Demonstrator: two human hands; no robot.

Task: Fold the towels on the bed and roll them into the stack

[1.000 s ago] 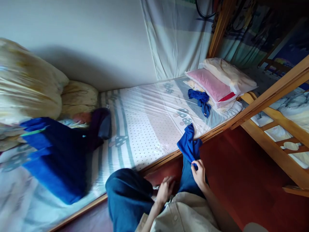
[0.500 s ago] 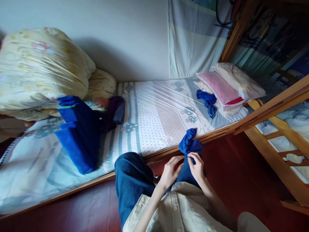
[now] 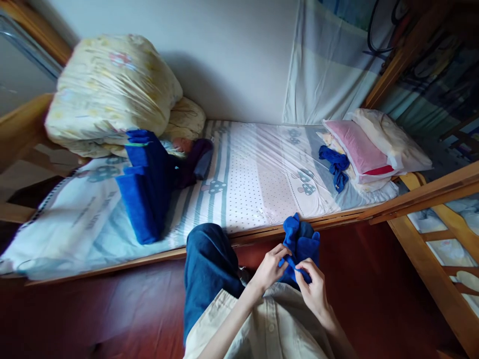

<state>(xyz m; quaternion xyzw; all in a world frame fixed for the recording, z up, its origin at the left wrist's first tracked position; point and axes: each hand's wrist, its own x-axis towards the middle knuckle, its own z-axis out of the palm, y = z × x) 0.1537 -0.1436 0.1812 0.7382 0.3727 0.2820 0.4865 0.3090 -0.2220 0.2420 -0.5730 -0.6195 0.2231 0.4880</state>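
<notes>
A bright blue piece of cloth [image 3: 307, 248] lies bunched over my right knee; its kind is not clear. My left hand [image 3: 270, 268] pinches its near left edge, fingers closed. Just to the right, my right hand [image 3: 311, 281] grips the near edge between thumb and fingers. On the bed to the left stands a stack of folded blue cloths [image 3: 144, 194]. Another crumpled blue cloth [image 3: 334, 164] rests near the pillows at the right.
The bed [image 3: 247, 194] has a patterned sheet and a wooden edge [image 3: 258, 236]. A bulky yellow quilt [image 3: 116, 94] sits at its left end, dark clothing [image 3: 194, 162] beside it. At the right are a pink pillow [image 3: 359, 147] and a wooden ladder [image 3: 422, 259].
Both hands have come nearer my body, drawing the cloth's near edge with them. More of the cloth now spreads over my knee. The view has shifted left.
</notes>
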